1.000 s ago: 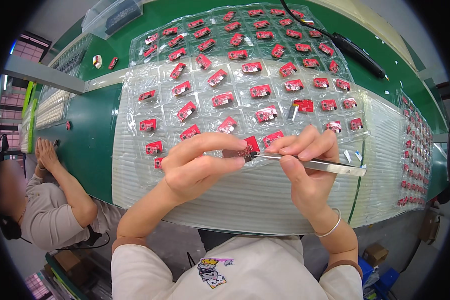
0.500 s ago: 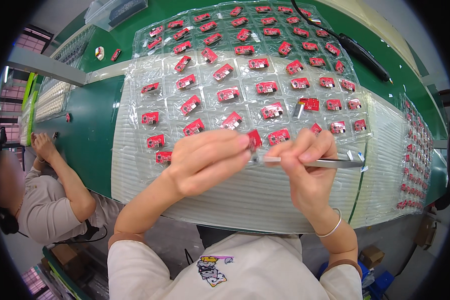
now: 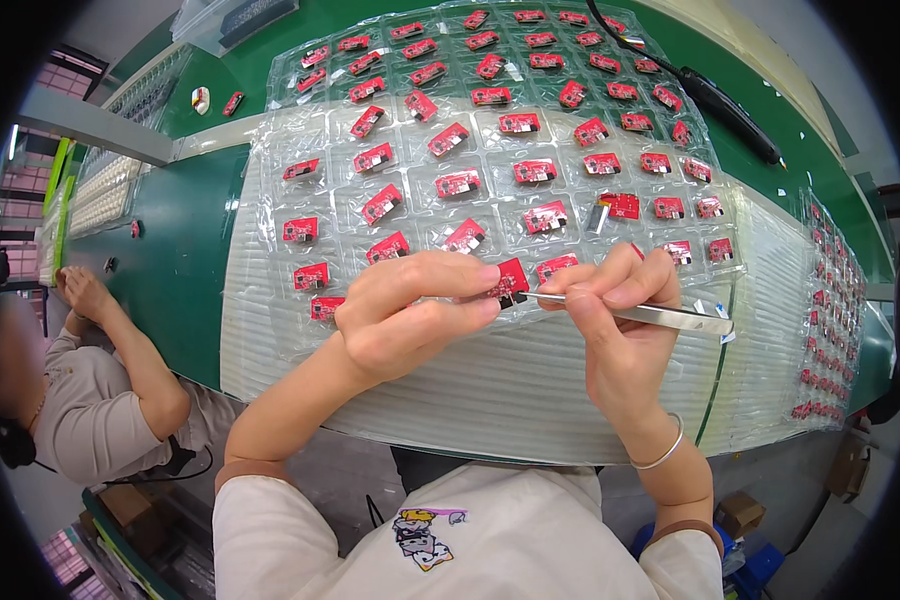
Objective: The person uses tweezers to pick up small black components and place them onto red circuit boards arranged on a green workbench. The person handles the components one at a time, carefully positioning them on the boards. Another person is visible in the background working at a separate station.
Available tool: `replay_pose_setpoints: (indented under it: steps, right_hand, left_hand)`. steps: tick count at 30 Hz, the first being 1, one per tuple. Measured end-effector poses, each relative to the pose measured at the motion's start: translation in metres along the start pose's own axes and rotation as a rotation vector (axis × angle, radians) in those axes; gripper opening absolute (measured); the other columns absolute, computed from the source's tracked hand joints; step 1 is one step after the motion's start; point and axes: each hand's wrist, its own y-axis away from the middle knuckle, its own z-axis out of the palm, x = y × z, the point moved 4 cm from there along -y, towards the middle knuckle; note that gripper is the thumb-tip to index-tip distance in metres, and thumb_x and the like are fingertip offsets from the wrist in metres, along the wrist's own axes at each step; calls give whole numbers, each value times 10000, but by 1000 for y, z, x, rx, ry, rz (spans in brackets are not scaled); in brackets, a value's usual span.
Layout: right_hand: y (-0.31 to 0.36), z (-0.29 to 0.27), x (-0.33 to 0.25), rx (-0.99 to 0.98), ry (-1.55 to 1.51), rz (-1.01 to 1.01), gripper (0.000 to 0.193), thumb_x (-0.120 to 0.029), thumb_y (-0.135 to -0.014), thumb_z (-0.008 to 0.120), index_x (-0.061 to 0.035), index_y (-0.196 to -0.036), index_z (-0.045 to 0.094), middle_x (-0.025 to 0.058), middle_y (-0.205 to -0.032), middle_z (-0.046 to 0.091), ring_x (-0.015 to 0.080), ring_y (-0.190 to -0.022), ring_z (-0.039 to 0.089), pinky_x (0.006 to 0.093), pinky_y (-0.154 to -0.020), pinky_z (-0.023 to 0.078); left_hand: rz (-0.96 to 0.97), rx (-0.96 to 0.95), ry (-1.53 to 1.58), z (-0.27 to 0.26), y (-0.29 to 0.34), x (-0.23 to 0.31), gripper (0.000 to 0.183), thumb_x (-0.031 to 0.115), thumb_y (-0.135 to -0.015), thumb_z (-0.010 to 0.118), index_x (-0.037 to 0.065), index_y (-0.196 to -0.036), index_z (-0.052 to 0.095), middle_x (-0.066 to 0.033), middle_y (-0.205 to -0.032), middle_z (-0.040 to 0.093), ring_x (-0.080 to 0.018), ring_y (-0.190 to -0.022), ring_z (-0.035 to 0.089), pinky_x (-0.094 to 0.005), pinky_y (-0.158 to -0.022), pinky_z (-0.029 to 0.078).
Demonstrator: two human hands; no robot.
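Note:
Between the thumb and fingers of my left hand [image 3: 415, 310] is a small red circuit board [image 3: 511, 280], held up over the near edge of a clear plastic tray [image 3: 490, 222]. My right hand [image 3: 625, 310] is closed on metal tweezers [image 3: 670, 318]. Their thin tips meet the lower right side of the board, by a dark part on it. Whether the tips grip anything there is too small to tell. Rows of similar red boards fill the tray's pockets, and one board [image 3: 622, 207] in it has a silver battery-like piece [image 3: 598, 217] beside it.
A black pen-like tool [image 3: 730, 112] with a cable lies at the back right. Another tray of red boards [image 3: 830, 320] stands at the right. White paper bits [image 3: 727, 337] lie near the tweezers. At the left, a co-worker [image 3: 120, 370] sits by the green table [image 3: 185, 290].
The left hand's red board has turned more face-on and sits slightly lower. The tweezers' tips have come up to its lower right side, and my right hand has shifted slightly.

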Motion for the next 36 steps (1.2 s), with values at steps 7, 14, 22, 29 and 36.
replay_pose_setpoints:
  steps: [7, 14, 22, 29, 36]
  right_hand:
    - [1, 0, 1, 16, 5, 13, 266, 144, -735, 549, -54, -788, 379, 81, -747, 505, 246, -797, 613, 326, -696, 525]
    - [1, 0, 1, 11, 38, 3, 269, 148, -732, 547, -54, -789, 379, 84, -754, 505, 245, -795, 612, 330, -698, 525]
    - [1, 0, 1, 12, 28, 5, 269, 145, -734, 551, -53, -795, 380, 86, -757, 505, 253, -799, 611, 335, -708, 521]
    - [1, -1, -1, -2, 32, -32, 275, 153, -730, 551, -54, -798, 384, 86, -763, 504, 261, -804, 611, 334, -701, 517]
    - [1, 0, -1, -15, 58, -39, 280, 159, -720, 559, -49, -786, 383, 90, -764, 502, 260, -804, 612, 337, -712, 520]
  left_hand:
    - [12, -67, 3, -1, 2, 1, 152, -73, -621, 682, -11, -730, 595, -166, -870, 587, -255, -706, 614, -313, -595, 525]
    - [2, -67, -2, -1, 2, 0, 155, -71, -622, 683, -10, -735, 596, -159, -874, 591, -245, -707, 611, -309, -592, 521]
    - [-4, 2, -21, 1, 0, 1, 133, -21, -572, 660, -17, -695, 608, -131, -801, 611, -212, -682, 617, -299, -596, 539]
    - [-2, -7, -29, 1, -2, 2, 135, -26, -573, 660, -16, -698, 610, -133, -800, 614, -211, -683, 617, -301, -602, 540]
    - [3, 2, -37, 0, 0, 1, 139, -25, -572, 661, -13, -700, 609, -129, -798, 615, -207, -683, 617, -297, -598, 539]
